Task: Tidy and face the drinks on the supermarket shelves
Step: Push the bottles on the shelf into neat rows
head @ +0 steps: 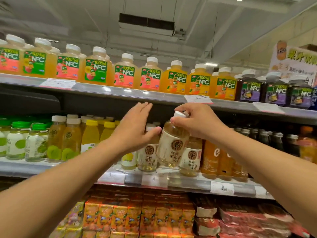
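My right hand (197, 121) grips the white cap and neck of a pale tea bottle (171, 145) with a cream label, lifted and tilted in front of the middle shelf. Two matching bottles stand on that shelf, one to its left (147, 158) and one to its right (190, 158). My left hand (135, 127) is flat with fingers stretched out, its thumb touching the top of the left bottle. The middle shelf edge (188, 184) runs below them.
The top shelf holds a row of NFC juice bottles (125, 73). Green-capped and yellow bottles (56, 140) stand left, orange bottles (211, 158) and dark bottles (277, 140) right. Juice cartons (137, 219) and red packs (248, 220) fill the bottom shelf.
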`<state>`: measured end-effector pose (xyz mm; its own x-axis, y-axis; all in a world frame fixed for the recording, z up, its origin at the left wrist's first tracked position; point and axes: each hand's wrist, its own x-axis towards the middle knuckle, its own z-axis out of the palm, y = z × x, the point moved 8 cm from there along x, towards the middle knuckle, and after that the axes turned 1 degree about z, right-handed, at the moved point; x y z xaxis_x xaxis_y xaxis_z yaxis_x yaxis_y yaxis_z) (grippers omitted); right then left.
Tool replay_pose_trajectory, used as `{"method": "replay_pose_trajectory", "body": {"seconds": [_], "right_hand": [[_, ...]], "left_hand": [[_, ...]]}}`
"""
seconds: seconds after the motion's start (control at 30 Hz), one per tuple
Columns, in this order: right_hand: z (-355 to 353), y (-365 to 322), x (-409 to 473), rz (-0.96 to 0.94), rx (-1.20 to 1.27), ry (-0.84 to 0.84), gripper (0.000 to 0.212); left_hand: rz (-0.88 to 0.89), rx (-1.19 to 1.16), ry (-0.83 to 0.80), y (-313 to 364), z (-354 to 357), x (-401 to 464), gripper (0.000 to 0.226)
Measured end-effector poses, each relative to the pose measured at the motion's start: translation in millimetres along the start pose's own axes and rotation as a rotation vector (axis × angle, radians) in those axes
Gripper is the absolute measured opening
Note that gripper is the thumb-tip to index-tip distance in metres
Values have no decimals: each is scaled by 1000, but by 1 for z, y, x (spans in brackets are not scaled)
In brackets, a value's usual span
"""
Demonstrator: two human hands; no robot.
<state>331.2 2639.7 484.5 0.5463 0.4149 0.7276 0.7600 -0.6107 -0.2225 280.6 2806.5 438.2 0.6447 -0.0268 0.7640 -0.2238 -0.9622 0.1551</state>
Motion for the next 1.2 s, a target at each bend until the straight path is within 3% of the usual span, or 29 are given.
{"method": "replay_pose_trajectory", "body": {"seconds": [0.1, 0.2, 0.27, 0.47, 0.7, 1.2], "right_hand": [[11, 17, 7, -5, -30, -13, 47], [20, 32, 11, 15, -43, -4, 48], [28, 42, 14, 52, -49, -12, 49], [56, 56, 24, 149, -31, -77, 47], [84, 53, 23, 214, -140, -239, 50], [100, 56, 22, 347, -221, -351, 58]], "left_hand": [[84, 409, 43, 0, -10, 10, 76], [136, 467, 241, 4, -21, 7, 64], [133, 499, 327, 0, -25, 9, 74], [37, 564, 110, -21, -5, 28, 93], [73, 568, 139, -21, -8, 25, 95], [55, 564, 153, -25, -2, 25, 101]]}}
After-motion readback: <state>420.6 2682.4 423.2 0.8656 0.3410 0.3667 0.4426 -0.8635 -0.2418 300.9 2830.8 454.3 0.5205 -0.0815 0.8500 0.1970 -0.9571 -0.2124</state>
